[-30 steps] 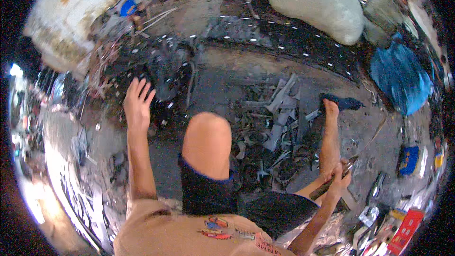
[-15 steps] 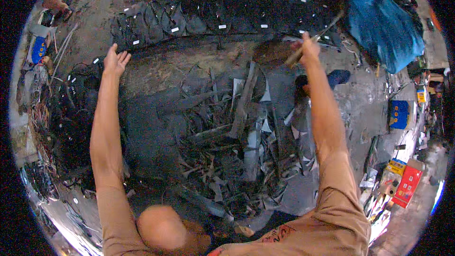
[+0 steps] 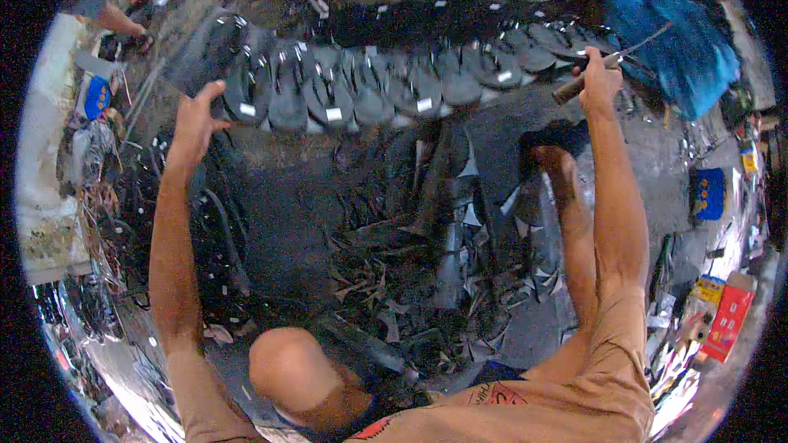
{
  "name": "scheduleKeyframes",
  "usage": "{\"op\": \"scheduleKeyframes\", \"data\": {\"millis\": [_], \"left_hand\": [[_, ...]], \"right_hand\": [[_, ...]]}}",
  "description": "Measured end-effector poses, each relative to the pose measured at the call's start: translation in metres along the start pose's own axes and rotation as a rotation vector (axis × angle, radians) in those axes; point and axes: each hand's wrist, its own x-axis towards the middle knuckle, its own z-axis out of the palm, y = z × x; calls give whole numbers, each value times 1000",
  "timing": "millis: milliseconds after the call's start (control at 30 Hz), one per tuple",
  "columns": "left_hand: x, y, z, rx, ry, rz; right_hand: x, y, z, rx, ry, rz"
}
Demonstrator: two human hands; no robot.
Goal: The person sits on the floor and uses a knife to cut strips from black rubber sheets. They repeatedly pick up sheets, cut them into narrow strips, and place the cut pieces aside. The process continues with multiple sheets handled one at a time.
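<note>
Your right hand (image 3: 601, 86) has swung from beside your right shin (image 3: 576, 213), its tool (image 3: 569, 91) extended forward; your left hand (image 3: 194, 127) has reached the row of dark sandals (image 3: 373, 104), which now lies closer to you.

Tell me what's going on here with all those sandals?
A person in a tan shirt has the left hand by the left end of a long row of dark, flat-soled sandals; blur hides whether it grips anything. The right hand, near the row's other end, holds a slim tool with a brown handle and thin metal shaft. A pile of flat, jagged, dark scraps lies between the person and the row.
</note>
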Motion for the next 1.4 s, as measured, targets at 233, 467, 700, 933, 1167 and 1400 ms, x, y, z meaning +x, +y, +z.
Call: {"op": "scheduleKeyframes", "data": {"millis": [233, 467, 700, 933, 1167, 1400], "left_hand": [[-146, 128, 52, 112, -74, 432], [-290, 163, 233, 13, -114, 742], [-399, 93, 366, 304, -398, 1213], [-429, 126, 424, 835, -767, 1465], [-450, 62, 534, 1355, -1075, 1437], [-443, 66, 530, 1234, -1006, 1458]], "right_hand": [[52, -152, -225, -635, 119, -445], [7, -201, -504, -279, 184, -401], [-305, 31, -693, -417, 479, 351], [-315, 24, -656, 115, 340, 293], [-270, 94, -645, -251, 269, 397], [-365, 65, -716, -451, 472, 438]]}}
